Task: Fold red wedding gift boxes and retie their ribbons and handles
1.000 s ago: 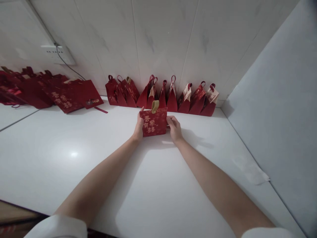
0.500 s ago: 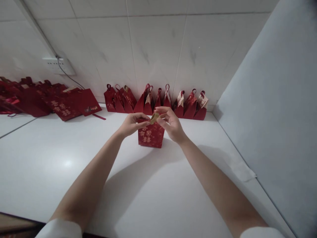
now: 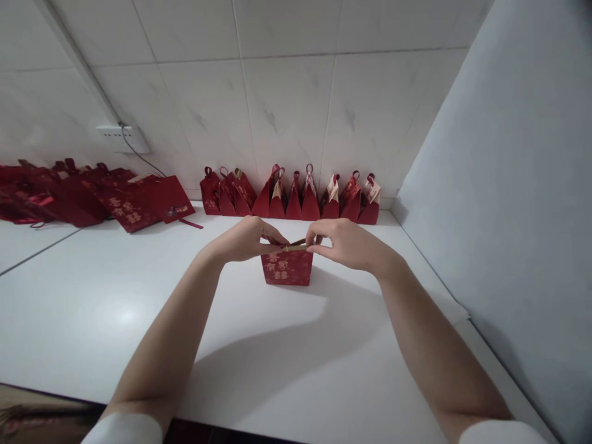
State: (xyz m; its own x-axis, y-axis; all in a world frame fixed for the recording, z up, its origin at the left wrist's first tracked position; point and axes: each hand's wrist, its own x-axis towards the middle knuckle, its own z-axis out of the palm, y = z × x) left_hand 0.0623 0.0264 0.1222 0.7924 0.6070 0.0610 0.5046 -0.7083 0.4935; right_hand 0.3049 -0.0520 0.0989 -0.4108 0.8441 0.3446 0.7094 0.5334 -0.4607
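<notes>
A small red gift box (image 3: 287, 269) with gold characters on its front stands upright on the white table. My left hand (image 3: 247, 239) pinches the box's top edge at its left corner, thumb in front and fingers behind. At the right corner, my right hand (image 3: 345, 242) grips the same edge between thumb and fingers. Between the two hands a strip of olive-gold ribbon (image 3: 296, 248) shows along the top. The fingers partly hide the top of the box.
Behind the box, several folded red gift boxes (image 3: 295, 206) with ribbon loops stand in a row by the tiled wall. Flat red boxes (image 3: 127, 203) lie piled at the left, under a wall socket (image 3: 123, 139). A pale panel (image 3: 499, 185) bounds the right side of the table (image 3: 115, 290).
My right hand has let go of the raised ribbon loop and moved to the box's right top corner. The ribbon now lies low along the top. The view has tilted slightly.
</notes>
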